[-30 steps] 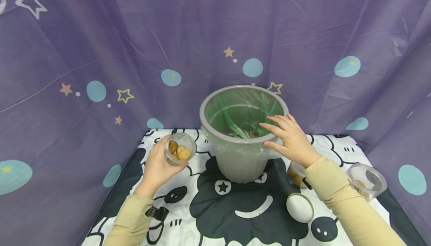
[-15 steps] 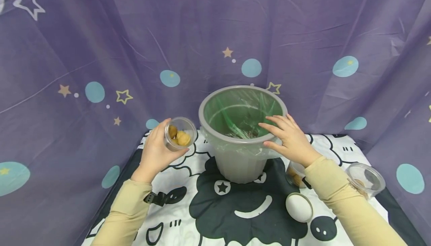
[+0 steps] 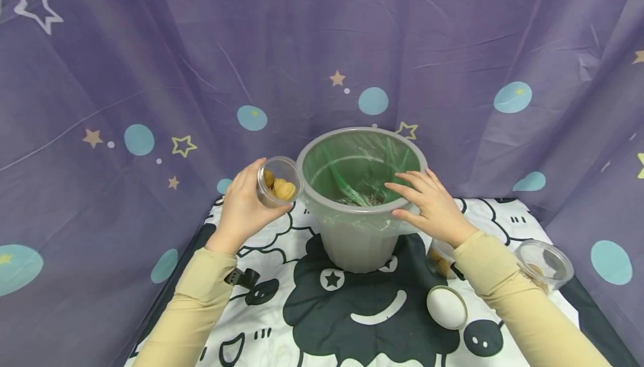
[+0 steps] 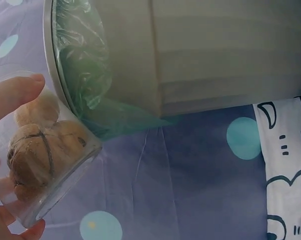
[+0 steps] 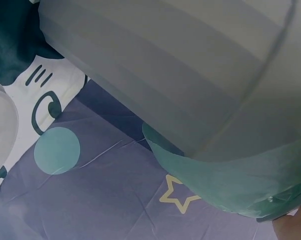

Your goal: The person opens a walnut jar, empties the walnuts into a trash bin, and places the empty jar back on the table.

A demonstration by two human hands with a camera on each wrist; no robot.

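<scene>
My left hand (image 3: 244,205) grips a clear plastic jar (image 3: 278,198) from its left side, thumb below and fingers along the far side. Inside the lidless, tilted jar lie several round yellow-brown pieces (image 4: 43,155), some with dark cracks; their kind is unclear. The jar is beside the left rim of a grey trash bin (image 3: 357,244). A thin green bag (image 3: 342,180) lines the bin and folds over its rim. At the bin's right rim rests my right hand (image 3: 432,205), its fingers spread and fairly straight over the opening. Only part of this hand shows in the right wrist view.
A white round lid (image 3: 446,307) lies on the sheep-patterned cloth (image 3: 377,339). Behind my right forearm stand two clear jars, one by the wrist (image 3: 440,258) and another clear jar (image 3: 548,261) further right. A purple curtain (image 3: 302,48) hangs close behind the bin.
My left hand has raised the jar and brought it right, up to the bin's left rim. My right hand has stayed at the right rim.
</scene>
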